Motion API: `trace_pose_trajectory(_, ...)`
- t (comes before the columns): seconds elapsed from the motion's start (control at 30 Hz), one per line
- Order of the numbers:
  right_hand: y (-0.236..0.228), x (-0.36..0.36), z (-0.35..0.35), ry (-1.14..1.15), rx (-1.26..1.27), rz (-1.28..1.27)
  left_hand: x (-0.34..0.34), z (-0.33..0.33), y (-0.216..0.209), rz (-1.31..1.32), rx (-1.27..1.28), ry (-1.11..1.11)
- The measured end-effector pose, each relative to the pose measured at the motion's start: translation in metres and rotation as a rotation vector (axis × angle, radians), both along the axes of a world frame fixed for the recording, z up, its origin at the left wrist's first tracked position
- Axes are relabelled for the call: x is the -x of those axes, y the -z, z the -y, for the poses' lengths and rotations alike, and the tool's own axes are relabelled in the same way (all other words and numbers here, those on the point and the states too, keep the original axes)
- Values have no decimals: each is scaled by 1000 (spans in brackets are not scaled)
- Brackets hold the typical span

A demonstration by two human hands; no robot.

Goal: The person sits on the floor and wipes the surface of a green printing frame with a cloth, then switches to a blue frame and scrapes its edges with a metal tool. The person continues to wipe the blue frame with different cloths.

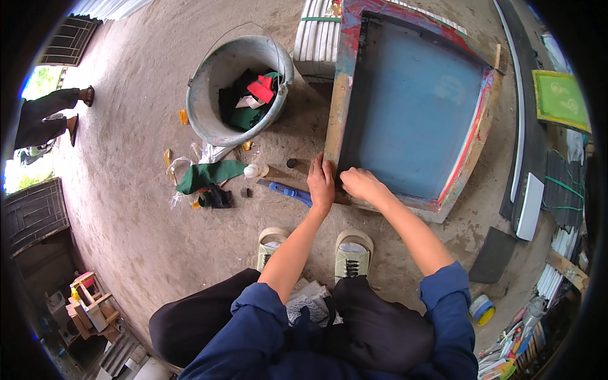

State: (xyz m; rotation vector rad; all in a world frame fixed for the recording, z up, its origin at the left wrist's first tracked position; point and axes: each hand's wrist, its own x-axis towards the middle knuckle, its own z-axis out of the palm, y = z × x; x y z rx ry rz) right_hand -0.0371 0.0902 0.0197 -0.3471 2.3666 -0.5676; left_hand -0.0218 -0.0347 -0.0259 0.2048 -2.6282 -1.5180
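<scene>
A wooden screen printing frame point(335, 120) with blue mesh point(415, 107) lies before me, its wood smeared with red and blue paint. My left hand point(322, 183) is closed on its near left corner, fingers over the outer edge. Just inside that corner, my right hand point(365, 185) is curled tight against the mesh edge; whatever its fingers hold is hidden. A blue utility knife point(288, 191) lies on the floor left of my left hand. Close by are a small bottle point(255, 170) and a small black cap point(291, 163).
A stained bucket point(201, 104) with cloth scraps stands at the far left, near a green cloth point(212, 176). Stacked white panels point(316, 41) sit behind the frame. Dark strips and a green screen point(561, 101) line the right. A person's legs point(47, 114) show at the left.
</scene>
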Motion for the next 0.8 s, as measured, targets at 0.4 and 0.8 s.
trace_pose_trajectory(0.4,19,-26,7,189,210,-170,-2,5,7,-72,28,18)
trace_pose_trajectory(0.8,7,-31,-11,266,227,-183,-4,2,2,-68,24,18)
